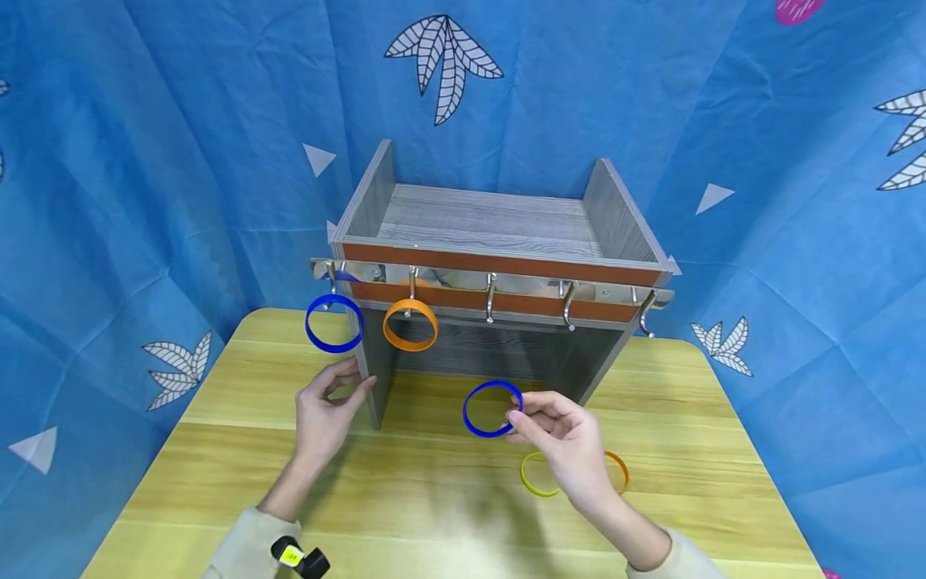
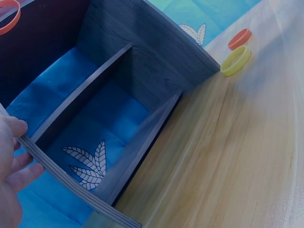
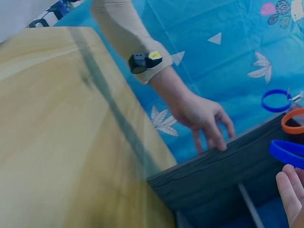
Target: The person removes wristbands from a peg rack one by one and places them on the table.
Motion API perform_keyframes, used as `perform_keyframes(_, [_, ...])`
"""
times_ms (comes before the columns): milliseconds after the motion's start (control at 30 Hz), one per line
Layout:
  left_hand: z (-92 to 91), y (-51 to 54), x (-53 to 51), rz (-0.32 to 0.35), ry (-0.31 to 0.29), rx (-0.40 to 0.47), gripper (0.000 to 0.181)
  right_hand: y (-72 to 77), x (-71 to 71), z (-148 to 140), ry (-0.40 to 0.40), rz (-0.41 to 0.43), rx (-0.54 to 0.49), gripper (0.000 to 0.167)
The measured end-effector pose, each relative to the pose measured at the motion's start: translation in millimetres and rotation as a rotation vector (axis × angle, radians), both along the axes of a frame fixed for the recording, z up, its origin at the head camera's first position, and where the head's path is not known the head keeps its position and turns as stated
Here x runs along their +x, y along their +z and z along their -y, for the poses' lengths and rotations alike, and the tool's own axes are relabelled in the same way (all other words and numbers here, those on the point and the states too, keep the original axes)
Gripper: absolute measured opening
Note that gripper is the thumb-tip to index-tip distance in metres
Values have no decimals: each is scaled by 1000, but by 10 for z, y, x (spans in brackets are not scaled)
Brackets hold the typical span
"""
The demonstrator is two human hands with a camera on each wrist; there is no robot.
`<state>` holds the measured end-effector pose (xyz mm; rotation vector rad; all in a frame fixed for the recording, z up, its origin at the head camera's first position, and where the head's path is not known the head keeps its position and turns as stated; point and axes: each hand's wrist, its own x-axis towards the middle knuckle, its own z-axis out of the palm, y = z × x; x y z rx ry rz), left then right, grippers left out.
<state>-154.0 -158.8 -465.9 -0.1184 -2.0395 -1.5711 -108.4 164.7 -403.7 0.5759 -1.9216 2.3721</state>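
A grey wood-grain shelf unit carries a metal hook rail across its front. My left hand grips the front edge of the shelf's left side panel, thumb on one face and fingers on the other. Between thumb and fingers, my right hand pinches a blue ring in front of the shelf's opening, below the hooks. Another blue ring hangs from the leftmost hook. From the hook beside it hangs an orange ring. The hooks farther right carry no rings.
On the wooden table lie a yellow ring and an orange ring, partly hidden by my right hand in the head view. A blue patterned cloth hangs behind the table.
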Motion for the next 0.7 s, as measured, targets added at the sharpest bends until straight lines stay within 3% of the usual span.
perform_keyframes(433, [-1,5,-4,-2,2,-1,33,-355,13,-41,25,71,54,30])
perform_keyframes(700, [-4,-1,-3,-6,4,-4,33,-556,40,-38,33,202,118,18])
